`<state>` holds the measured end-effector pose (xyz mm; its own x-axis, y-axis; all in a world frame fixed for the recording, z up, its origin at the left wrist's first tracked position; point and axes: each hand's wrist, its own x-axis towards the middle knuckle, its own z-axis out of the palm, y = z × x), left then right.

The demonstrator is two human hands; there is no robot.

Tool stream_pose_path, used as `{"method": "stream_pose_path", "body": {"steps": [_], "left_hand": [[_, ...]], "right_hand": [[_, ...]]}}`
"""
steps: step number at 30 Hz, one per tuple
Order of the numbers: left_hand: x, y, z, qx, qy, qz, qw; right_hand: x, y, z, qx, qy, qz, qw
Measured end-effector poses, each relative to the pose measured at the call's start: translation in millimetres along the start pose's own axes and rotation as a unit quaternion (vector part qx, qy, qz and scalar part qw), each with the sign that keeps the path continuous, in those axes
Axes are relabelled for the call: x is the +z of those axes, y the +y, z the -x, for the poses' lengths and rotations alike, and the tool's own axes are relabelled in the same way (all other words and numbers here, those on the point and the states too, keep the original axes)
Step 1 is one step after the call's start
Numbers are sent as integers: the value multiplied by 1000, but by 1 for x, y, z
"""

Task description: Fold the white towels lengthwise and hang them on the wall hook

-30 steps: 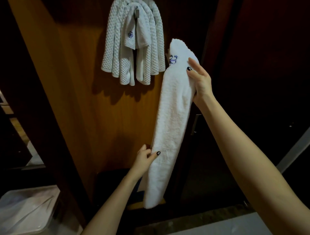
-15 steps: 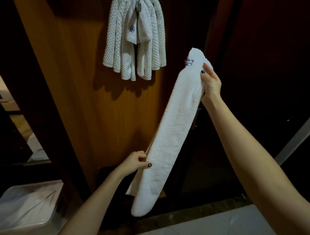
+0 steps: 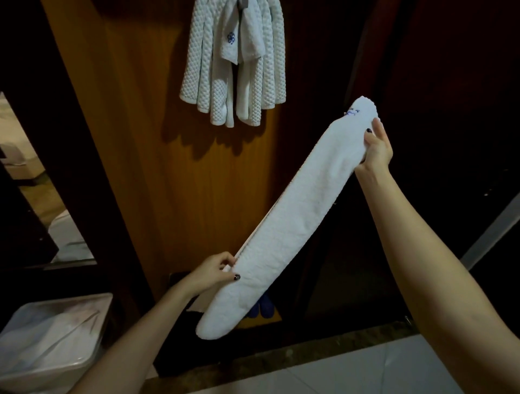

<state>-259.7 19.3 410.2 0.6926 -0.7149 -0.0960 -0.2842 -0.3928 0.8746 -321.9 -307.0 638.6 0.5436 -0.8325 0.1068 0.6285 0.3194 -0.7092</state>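
Observation:
A long white towel (image 3: 292, 219), folded into a narrow strip with a small blue emblem near its top end, slants from upper right to lower left in front of me. My right hand (image 3: 377, 149) grips its upper end. My left hand (image 3: 213, 271) pinches its left edge near the lower end, and the tip hangs free below. On the wooden panel above, several white towels (image 3: 233, 70) hang bunched from a hook (image 3: 243, 3) at the frame's top edge; one bears a blue flower mark.
An orange wooden wall panel (image 3: 146, 157) stands behind the towels, with dark doors to the right. A lined waste bin (image 3: 53, 340) sits at lower left. Blue slippers (image 3: 263, 308) lie low behind the towel. Pale floor tiles (image 3: 323, 371) run along the bottom.
The towel has swung from nearly upright to a diagonal slant. My right hand has dropped and moved right with the top end; my left hand has moved left and down along the edge.

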Motion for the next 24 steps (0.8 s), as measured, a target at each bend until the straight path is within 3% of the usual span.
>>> {"method": "stream_pose_path", "body": {"steps": [6, 13, 17, 21, 24], "left_hand": [[3, -8, 6, 32, 110, 71, 991], [3, -13, 11, -4, 164, 116, 980], [6, -5, 20, 21, 112, 152, 982], [-4, 5, 28, -12, 4, 213, 977], [-10, 7, 31, 10, -39, 183, 982]], "right_hand": [[-1, 3, 5, 4, 12, -10, 1000], [-11, 11, 3, 6, 49, -8, 999], [-5, 6, -3, 0, 57, 6, 998], [3, 3, -3, 6, 74, -9, 997], [7, 4, 0, 14, 95, -41, 995]]}}
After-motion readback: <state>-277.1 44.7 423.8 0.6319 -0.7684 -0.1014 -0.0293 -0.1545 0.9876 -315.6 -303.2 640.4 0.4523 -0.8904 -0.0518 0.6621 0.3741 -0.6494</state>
